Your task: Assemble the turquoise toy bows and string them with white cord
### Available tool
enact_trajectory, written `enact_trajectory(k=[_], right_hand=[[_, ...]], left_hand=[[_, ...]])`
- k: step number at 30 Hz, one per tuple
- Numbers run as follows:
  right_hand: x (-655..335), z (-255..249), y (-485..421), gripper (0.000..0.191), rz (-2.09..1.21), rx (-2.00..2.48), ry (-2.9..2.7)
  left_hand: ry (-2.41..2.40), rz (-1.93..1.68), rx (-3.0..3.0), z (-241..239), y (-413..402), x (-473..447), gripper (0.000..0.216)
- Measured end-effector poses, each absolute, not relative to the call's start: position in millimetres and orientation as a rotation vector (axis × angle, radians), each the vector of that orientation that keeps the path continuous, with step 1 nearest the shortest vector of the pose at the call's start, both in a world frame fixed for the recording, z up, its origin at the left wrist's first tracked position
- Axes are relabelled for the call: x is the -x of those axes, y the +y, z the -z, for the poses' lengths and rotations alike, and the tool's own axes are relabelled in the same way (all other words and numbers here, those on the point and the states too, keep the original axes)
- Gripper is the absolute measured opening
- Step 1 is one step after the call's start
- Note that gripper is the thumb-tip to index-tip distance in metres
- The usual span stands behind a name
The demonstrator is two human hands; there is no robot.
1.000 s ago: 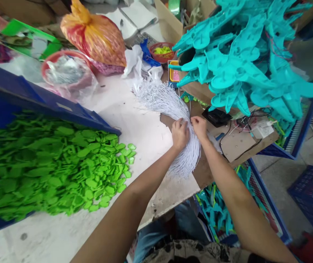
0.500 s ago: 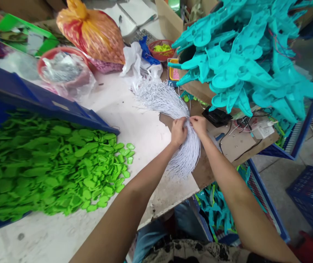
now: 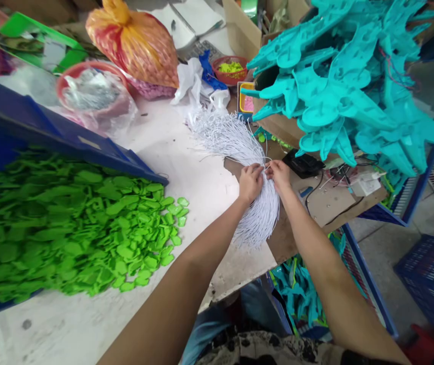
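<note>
A thick bundle of white cords lies across the white table, running from far centre down to the near edge. My left hand rests on the bundle's middle with fingers curled around some cords. My right hand sits just to its right, fingertips pinched on a few thin strands at the same spot. The two hands nearly touch. A heap of bright green plastic pieces spills from a tipped blue crate on the left.
A pile of teal plastic shapes fills a cardboard box at the right. Behind stand a red-orange bag, a red basin with plastic wrap and a small red basket. A black device with wires lies on cardboard. Blue crates sit on the floor.
Both hands stayed on the cord bundle. My right hand's fingertips closed in toward the left hand and pinched a few strands; the view shifted slightly.
</note>
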State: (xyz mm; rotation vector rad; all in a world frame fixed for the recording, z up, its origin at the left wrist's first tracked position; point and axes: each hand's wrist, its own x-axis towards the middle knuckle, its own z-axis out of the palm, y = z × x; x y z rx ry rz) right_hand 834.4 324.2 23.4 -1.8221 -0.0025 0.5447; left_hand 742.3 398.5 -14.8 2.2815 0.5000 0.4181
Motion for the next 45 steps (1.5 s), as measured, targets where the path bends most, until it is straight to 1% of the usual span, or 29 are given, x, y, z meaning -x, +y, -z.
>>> enact_trajectory(k=[5, 8, 12, 14, 16, 18, 22, 27, 30, 34, 36, 38, 41, 45], right_hand=[[-838, -25, 324, 0.011, -0.645, 1.986, -0.105], [-842, -26, 324, 0.01, -0.647, 2.066, -0.158], [-848, -32, 324, 0.007, -0.462, 2.327, -0.37], [-854, -38, 328, 0.01, -0.32, 2.385, -0.456], [-862, -46, 338, 0.015, -0.207, 2.26, -0.509], [-869, -56, 350, 0.019, -0.168, 2.043, -0.566], [-862, -79, 370, 0.026, -0.288, 1.692, -0.628], [-842, -111, 376, 0.024, -0.315, 1.557, -0.706], [-838, -119, 381, 0.026, -0.329, 1.541, -0.761], [-832, -111, 371, 0.029, -0.471, 1.615, -0.807], [-830, -102, 355, 0.029, -0.482, 1.68, -0.794], [-827, -92, 335, 0.032, -0.37, 1.776, -0.783], [-821, -73, 304, 0.04, -0.11, 1.971, -0.783], [-809, -46, 278, 0.034, 0.13, 2.204, -0.736]], left_hand=[[0.5, -0.44, -2.189, 16, 396, -742, 0.032], [0.48, -0.442, -2.17, 19, 397, -740, 0.034], [0.491, -0.436, -2.167, 22, 398, -739, 0.034], [0.494, -0.427, -2.179, 22, 398, -739, 0.033], [0.493, -0.424, -2.188, 21, 398, -739, 0.033], [0.496, -0.421, -2.186, 20, 398, -739, 0.032], [0.524, -0.414, -2.166, 18, 397, -738, 0.029], [0.563, -0.421, -2.132, 16, 394, -740, 0.026], [0.623, -0.453, -2.099, 14, 391, -744, 0.023], [0.67, -0.476, -2.085, 10, 388, -749, 0.018], [0.651, -0.494, -2.093, 8, 388, -750, 0.016], [0.64, -0.512, -2.098, 7, 389, -749, 0.015], [0.65, -0.502, -2.106, 4, 390, -745, 0.014], [0.663, -0.486, -2.166, -1, 389, -745, 0.005]])
